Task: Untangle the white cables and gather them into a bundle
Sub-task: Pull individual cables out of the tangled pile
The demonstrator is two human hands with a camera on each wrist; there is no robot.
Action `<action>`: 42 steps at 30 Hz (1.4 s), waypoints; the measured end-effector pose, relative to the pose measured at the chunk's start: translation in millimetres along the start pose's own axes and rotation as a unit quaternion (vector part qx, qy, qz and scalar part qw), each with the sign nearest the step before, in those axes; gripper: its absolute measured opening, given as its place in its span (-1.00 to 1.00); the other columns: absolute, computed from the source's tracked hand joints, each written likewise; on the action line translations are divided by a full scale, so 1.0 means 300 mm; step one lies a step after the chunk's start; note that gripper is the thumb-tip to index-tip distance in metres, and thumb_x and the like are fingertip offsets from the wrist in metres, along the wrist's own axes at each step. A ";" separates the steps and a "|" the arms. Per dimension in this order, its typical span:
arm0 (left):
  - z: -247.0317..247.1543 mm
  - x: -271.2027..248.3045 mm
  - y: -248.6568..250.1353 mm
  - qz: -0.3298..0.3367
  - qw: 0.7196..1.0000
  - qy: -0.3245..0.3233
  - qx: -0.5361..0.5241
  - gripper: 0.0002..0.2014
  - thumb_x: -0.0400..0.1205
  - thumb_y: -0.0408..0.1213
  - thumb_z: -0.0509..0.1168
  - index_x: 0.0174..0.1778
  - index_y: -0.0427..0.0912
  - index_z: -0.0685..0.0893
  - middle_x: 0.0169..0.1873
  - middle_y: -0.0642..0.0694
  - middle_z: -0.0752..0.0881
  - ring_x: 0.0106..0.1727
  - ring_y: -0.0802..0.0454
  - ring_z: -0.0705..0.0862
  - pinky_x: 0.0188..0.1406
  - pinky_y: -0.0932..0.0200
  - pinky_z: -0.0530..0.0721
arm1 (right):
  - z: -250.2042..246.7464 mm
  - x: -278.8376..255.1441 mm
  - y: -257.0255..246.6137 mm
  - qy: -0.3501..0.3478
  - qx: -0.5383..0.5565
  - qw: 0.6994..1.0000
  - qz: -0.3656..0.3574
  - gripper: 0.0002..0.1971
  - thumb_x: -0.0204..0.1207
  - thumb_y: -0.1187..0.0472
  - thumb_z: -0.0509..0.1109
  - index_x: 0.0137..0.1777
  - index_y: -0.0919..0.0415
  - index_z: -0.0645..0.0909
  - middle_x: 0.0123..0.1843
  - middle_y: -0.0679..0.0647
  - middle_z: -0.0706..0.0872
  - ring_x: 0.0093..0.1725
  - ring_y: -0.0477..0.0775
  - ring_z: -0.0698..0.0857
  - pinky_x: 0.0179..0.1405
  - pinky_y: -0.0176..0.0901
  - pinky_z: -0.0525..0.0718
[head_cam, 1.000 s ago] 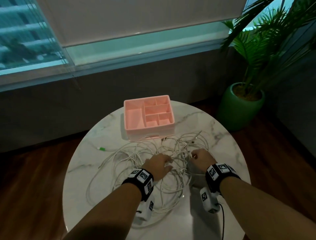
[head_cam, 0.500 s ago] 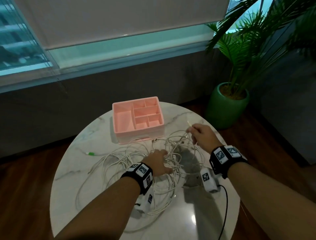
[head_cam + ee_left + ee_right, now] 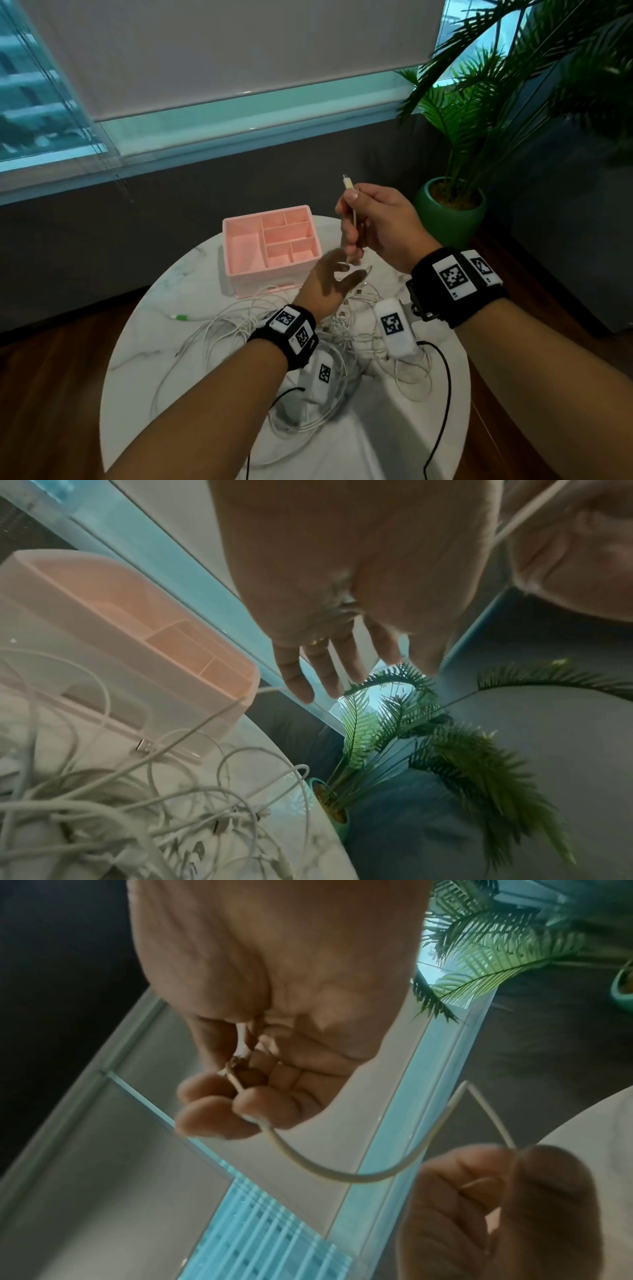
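A tangle of white cables (image 3: 239, 329) lies on the round marble table (image 3: 154, 359), also spread out in the left wrist view (image 3: 137, 804). My right hand (image 3: 349, 205) is raised above the table and grips one white cable, whose plug (image 3: 348, 181) sticks up past the thumb. In the right wrist view its curled fingers (image 3: 240, 1096) close round that cable (image 3: 342, 1176), which loops down to my left hand (image 3: 514, 1172). My left hand (image 3: 346, 269) is just below, with the cable running between thumb and forefinger and the other fingers (image 3: 325, 674) straight.
A pink compartment organiser (image 3: 270, 240) stands at the table's far side, just behind the hands. One cable with a green tip (image 3: 181, 318) trails left. A potted palm in a green pot (image 3: 452, 212) stands on the floor beyond the table's right edge.
My right hand has lifted a cable end from the tangle high above the table. My left hand has left the pile and risen to the same cable below it.
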State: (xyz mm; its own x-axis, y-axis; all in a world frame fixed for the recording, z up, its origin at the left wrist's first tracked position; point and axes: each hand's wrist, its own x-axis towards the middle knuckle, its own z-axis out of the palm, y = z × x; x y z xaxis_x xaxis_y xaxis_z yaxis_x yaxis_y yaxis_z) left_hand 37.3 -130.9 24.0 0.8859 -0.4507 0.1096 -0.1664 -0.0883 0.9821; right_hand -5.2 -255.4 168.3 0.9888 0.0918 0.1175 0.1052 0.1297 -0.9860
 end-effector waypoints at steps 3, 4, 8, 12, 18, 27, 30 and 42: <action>-0.039 0.019 -0.015 0.013 0.995 0.100 0.026 -0.60 0.57 -0.28 0.56 0.18 -0.29 0.51 0.12 -0.16 0.64 0.11 -0.14 0.70 0.07 0.04 0.77 | 0.022 -0.020 -0.044 -0.040 0.070 0.997 -0.005 -0.70 0.79 0.20 0.14 -0.10 0.35 0.57 -0.49 0.19 0.53 -0.58 0.14 0.53 -0.52 -0.15 0.51; -0.059 0.026 -0.024 -0.023 0.989 0.133 0.056 -0.49 0.50 -0.17 0.59 0.22 -0.20 0.47 0.18 -0.14 0.58 0.15 -0.15 0.67 0.12 -0.03 0.76 | 0.032 -0.029 -0.055 -0.053 0.088 0.995 -0.004 -0.70 0.79 0.21 0.12 -0.11 0.35 0.56 -0.51 0.18 0.51 -0.61 0.12 0.50 -0.55 -0.16 0.50; -0.126 0.011 -0.055 -0.067 0.971 0.166 0.158 -0.09 0.40 -0.21 0.67 0.57 -0.22 0.28 0.33 -0.17 0.37 0.30 -0.25 0.54 0.33 0.03 0.59 | 0.086 -0.074 -0.108 -0.114 0.152 0.982 -0.011 -0.69 0.79 0.25 0.06 -0.11 0.38 0.51 -0.56 0.16 0.44 -0.66 0.07 0.43 -0.62 -0.23 0.44; -0.157 -0.030 -0.078 -0.145 0.978 0.048 0.140 -0.15 0.58 -0.26 0.54 0.72 -0.15 0.20 0.52 -0.23 0.43 0.52 -0.18 0.47 0.54 -0.07 0.47 | 0.128 -0.100 -0.178 -0.172 0.200 0.964 -0.039 -0.67 0.80 0.24 -0.01 -0.09 0.35 0.50 -0.56 0.10 0.44 -0.66 0.03 0.44 -0.59 -0.30 0.47; -0.162 -0.123 -0.196 -0.221 0.953 -0.133 0.159 -0.78 0.70 -0.55 0.23 -0.20 -0.24 0.66 -0.29 -0.07 0.67 -0.26 0.08 0.62 -0.21 0.35 0.62 | 0.110 -0.095 -0.268 -0.085 0.174 0.972 -0.135 -0.70 0.80 0.21 0.05 -0.07 0.32 0.53 -0.52 0.07 0.50 -0.60 0.01 0.45 -0.56 -0.26 0.48; -0.310 -0.065 0.091 -0.052 0.975 0.004 0.214 -0.70 0.85 -0.29 0.11 0.00 -0.22 0.75 -0.32 -0.07 0.78 -0.29 0.11 0.74 -0.21 0.32 0.66 | -0.028 -0.033 -0.060 0.058 -0.408 0.907 -0.093 -0.86 0.65 0.06 0.40 -0.12 0.01 0.74 -0.27 -0.09 0.67 -0.36 -0.07 0.65 -0.33 0.06 0.69; -0.310 -0.024 0.277 0.039 0.960 -0.050 0.271 -0.72 0.84 -0.29 0.12 -0.07 -0.13 0.72 -0.39 0.02 0.67 -0.46 0.27 0.59 -0.34 0.33 0.53 | 0.034 -0.005 0.042 0.018 -0.464 0.881 -0.091 -0.77 0.68 0.01 0.34 0.20 0.05 0.74 0.25 -0.06 0.58 0.12 -0.10 0.66 0.10 0.14 0.75; -0.379 -0.121 0.372 0.025 0.937 -0.129 0.322 -0.75 0.79 -0.40 0.15 -0.03 -0.24 0.74 -0.36 0.02 0.64 -0.43 0.30 0.57 -0.33 0.36 0.50 | 0.188 0.054 0.051 0.005 -0.166 0.986 -0.003 -0.81 0.68 0.23 0.38 0.01 0.37 0.74 -0.51 -0.10 0.67 -0.58 -0.02 0.51 -0.57 -0.28 0.43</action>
State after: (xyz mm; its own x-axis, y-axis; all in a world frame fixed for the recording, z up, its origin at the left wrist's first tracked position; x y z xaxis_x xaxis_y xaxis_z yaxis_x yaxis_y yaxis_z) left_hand 35.7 -23.5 147.0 0.7502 -0.6605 0.0308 -0.5054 -0.5427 0.6709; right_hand 6.3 -196.3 161.8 0.9890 0.0816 0.1236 0.1377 -0.1999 -0.9701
